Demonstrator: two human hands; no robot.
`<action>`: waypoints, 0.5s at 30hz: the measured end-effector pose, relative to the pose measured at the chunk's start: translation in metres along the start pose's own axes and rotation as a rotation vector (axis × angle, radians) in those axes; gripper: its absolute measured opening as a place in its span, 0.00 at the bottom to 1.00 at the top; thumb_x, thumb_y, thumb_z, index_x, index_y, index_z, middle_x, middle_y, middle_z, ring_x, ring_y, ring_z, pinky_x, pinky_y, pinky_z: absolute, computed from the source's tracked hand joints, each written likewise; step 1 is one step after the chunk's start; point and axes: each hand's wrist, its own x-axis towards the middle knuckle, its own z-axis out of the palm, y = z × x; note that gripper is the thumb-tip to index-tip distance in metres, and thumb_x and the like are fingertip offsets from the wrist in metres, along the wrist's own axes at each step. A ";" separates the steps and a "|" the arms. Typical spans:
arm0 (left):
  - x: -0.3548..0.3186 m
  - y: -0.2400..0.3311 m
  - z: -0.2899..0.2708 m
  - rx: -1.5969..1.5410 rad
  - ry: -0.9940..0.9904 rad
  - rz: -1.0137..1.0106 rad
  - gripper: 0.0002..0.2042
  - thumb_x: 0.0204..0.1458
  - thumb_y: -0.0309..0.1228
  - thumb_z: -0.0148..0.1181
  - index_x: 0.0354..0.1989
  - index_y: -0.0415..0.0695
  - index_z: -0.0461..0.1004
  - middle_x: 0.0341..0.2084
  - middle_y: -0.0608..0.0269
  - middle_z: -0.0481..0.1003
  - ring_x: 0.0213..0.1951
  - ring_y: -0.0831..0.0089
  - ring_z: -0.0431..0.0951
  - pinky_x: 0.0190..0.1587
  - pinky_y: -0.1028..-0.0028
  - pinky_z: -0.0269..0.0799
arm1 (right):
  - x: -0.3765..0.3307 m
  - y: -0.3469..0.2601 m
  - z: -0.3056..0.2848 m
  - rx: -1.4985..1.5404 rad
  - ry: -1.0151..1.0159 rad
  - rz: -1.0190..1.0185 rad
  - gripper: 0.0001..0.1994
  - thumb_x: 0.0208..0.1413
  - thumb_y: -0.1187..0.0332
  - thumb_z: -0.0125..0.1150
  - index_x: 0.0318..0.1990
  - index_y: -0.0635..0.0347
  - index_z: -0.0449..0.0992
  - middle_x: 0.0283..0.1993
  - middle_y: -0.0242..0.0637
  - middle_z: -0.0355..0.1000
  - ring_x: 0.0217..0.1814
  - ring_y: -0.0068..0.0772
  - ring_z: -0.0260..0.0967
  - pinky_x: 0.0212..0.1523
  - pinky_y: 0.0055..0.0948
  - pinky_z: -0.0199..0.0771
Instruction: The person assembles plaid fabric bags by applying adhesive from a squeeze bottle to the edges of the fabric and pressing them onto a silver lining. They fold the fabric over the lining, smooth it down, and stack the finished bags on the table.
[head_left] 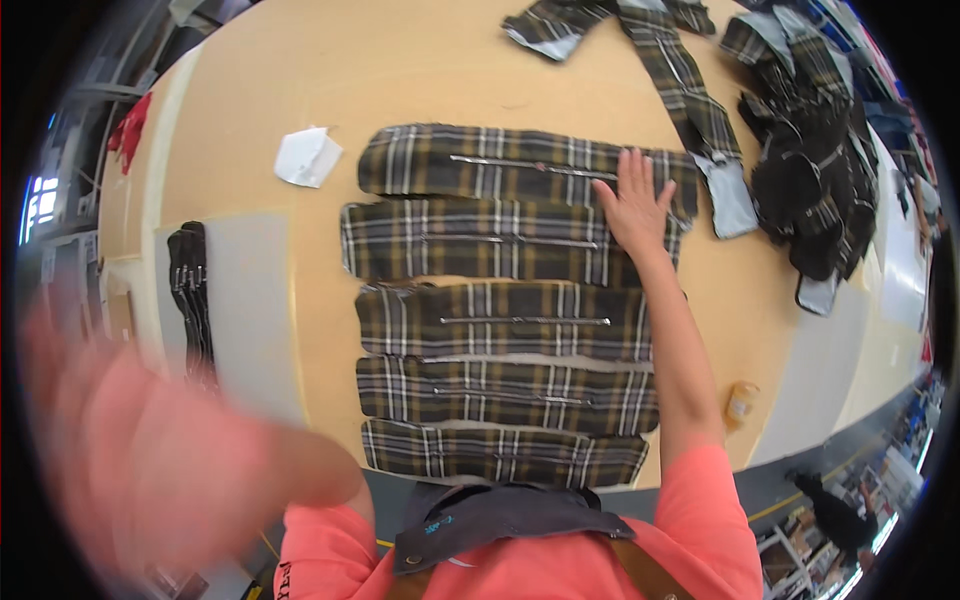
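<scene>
Several dark plaid fabric panels with zipper strips lie in a column on the tan table (300,90). My right hand (632,195) rests flat, fingers spread, on the right end of the top plaid panel (470,160) and the second panel (470,240). Below them lie the third panel (500,320), a fourth panel (500,395) and the nearest panel (500,455). My left hand (60,400) is a large blur at the lower left, raised close to the camera; whether it holds anything cannot be made out.
A folded white paper (308,157) lies left of the top panel. A heap of plaid pieces (810,170) sits at the right, with a long plaid strip (680,80) at the top. A dark bundle (190,290) lies on a grey mat (250,310). A small yellow object (741,403) sits near the table's right edge.
</scene>
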 end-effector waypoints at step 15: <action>-0.205 -0.276 0.051 0.914 -0.942 -0.113 0.36 0.58 0.54 0.49 0.69 0.46 0.51 0.67 0.49 0.53 0.68 0.53 0.50 0.65 0.43 0.42 | 0.001 0.058 -0.047 0.277 0.367 -0.001 0.22 0.62 0.53 0.53 0.55 0.60 0.70 0.59 0.44 0.68 0.62 0.45 0.63 0.62 0.43 0.59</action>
